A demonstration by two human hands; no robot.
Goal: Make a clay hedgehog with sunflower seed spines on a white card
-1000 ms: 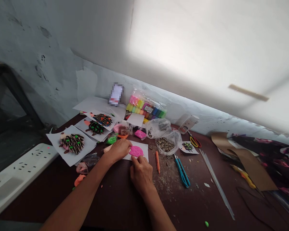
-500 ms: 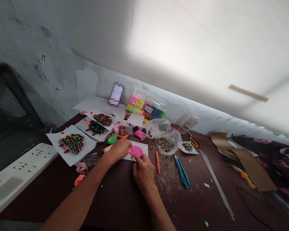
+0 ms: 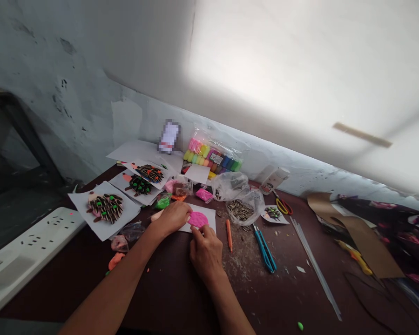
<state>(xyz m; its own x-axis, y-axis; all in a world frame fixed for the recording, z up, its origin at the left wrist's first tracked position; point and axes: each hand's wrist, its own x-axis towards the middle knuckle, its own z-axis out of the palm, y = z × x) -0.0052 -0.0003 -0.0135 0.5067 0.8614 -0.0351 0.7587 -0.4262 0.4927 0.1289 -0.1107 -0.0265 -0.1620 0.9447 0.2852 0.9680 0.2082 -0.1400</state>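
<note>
A flattened pink oval of modelling clay [image 3: 199,218] lies on a white sheet of paper [image 3: 211,215]. From the left, my left hand [image 3: 174,216] rests over the sheet, its fingers bent together and their tips at the clay's left edge. My right hand [image 3: 206,251] is closed below the oval, with its fingertips touching the lower edge. Anything small between the fingers of either hand is hidden. Just right of the sheet lies an orange pen [image 3: 229,236]. A pale lump of clay [image 3: 156,216] shows beside my left wrist.
Hedgehog pictures made with striped seeds [image 3: 105,208] lie at left, by a white power strip [image 3: 38,251]. Behind are a bag of coloured clay [image 3: 212,158] and a phone [image 3: 169,136]. To the right are a bag of seeds [image 3: 240,209], a teal-handled cutter [image 3: 265,251], scissors [image 3: 284,206] and glue sticks [image 3: 316,267].
My right hand has shifted slightly left along the clay's lower edge, covering a small brown bit seen there before. My left hand stays in place.
</note>
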